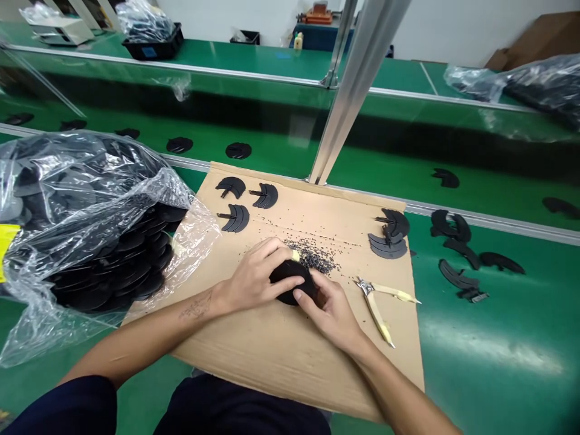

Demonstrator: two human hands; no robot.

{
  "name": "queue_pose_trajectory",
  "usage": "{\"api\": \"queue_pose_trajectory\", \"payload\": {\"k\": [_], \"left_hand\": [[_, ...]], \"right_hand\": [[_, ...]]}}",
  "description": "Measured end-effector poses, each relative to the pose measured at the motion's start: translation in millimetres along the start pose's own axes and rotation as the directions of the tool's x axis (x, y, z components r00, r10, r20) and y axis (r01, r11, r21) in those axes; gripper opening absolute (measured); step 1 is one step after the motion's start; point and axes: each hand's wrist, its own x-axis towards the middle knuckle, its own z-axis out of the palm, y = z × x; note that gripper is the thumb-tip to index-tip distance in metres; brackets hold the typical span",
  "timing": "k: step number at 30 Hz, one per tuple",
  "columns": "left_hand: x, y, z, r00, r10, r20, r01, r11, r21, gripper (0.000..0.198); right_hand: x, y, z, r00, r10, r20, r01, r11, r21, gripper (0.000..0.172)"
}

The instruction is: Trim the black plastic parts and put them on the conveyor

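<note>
Over the cardboard sheet [281,356], my left hand [258,272] and my right hand [333,305] both grip one round black plastic part [292,281]. My left thumb lies across its face, and yellow tape wraps a left fingertip. The right fingers curl behind its right side, where their tips are hidden. Just beyond the part lies a heap of tiny black bits [317,257]. A pair of nippers [378,302] with pale yellow handles rests to the right of my right hand, its handles spread.
A clear plastic bag [90,175] on the left spills stacked black discs [122,260]. Curved black pieces [235,219] lie at the cardboard's back left, others [387,244] at its right edge. More pieces [457,275] sit on the green table. A metal post [348,103] rises behind the cardboard.
</note>
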Motion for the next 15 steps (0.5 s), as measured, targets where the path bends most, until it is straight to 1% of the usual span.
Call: {"api": "queue_pose_trajectory", "payload": {"k": [3,7,9,12,15], "left_hand": [[-1.3,0.9,3.4,0.999,-0.046,0.009,0.046,0.996,-0.073,0.019],[-3.7,-0.4,4.6,0.986,-0.132,0.104,0.147,0.978,-0.148,0.020],[-5.0,-0.9,5.4,0.985,-0.119,0.128,0.138,0.979,-0.153,0.021],[-6.2,0.0,7.9,0.990,-0.055,0.129,0.075,0.984,-0.160,0.022],[-6.9,2.3,10.1,0.988,-0.046,0.150,0.069,0.986,-0.153,0.022]], "right_hand": [[0.0,-1.5,-0.2,1.000,-0.006,0.016,0.006,1.000,-0.009,0.026],[-0.8,-2.3,-0.7,0.999,0.006,0.037,-0.006,1.000,0.012,0.030],[-1.3,-2.6,-0.7,0.999,0.006,0.033,-0.006,1.000,0.015,0.029],[-1.6,-2.3,-0.5,1.000,-0.015,0.023,0.015,1.000,0.002,0.027],[-1.6,-0.5,-0.4,0.999,-0.039,0.016,0.040,0.999,-0.017,0.025]]}}
